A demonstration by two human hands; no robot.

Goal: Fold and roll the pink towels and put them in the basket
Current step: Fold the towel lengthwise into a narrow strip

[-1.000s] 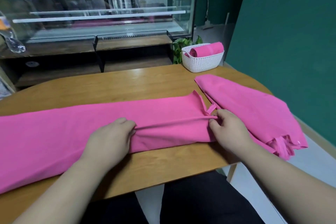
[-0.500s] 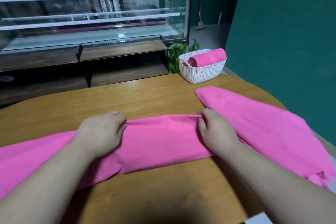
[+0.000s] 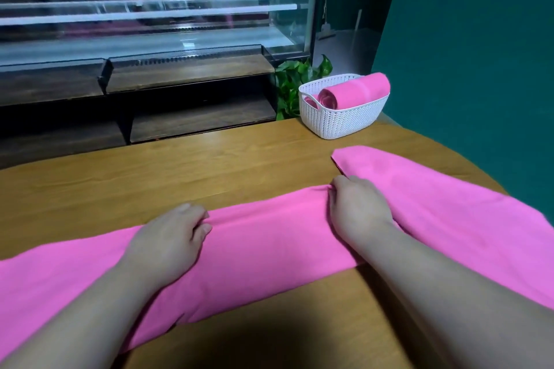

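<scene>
A long pink towel point(image 3: 263, 237) lies folded lengthwise across the wooden table point(image 3: 180, 171). My left hand point(image 3: 171, 234) rests on its far edge with the fingers curled on the cloth. My right hand point(image 3: 356, 210) grips the same far edge at the towel's right end. A second pink towel point(image 3: 443, 207) lies folded at the right, partly under my right forearm. A white woven basket point(image 3: 341, 120) stands at the table's far right corner with a rolled pink towel point(image 3: 356, 90) lying in it.
Beyond the table stands a glass display case point(image 3: 150, 15) over dark wooden shelves. A green plant point(image 3: 296, 75) sits behind the basket. A dark green wall point(image 3: 479, 39) runs along the right. The table's rounded edge curves at the right.
Both hands carried the towel's near edge over to its far edge, halving its width. The view has shifted closer and to the right.
</scene>
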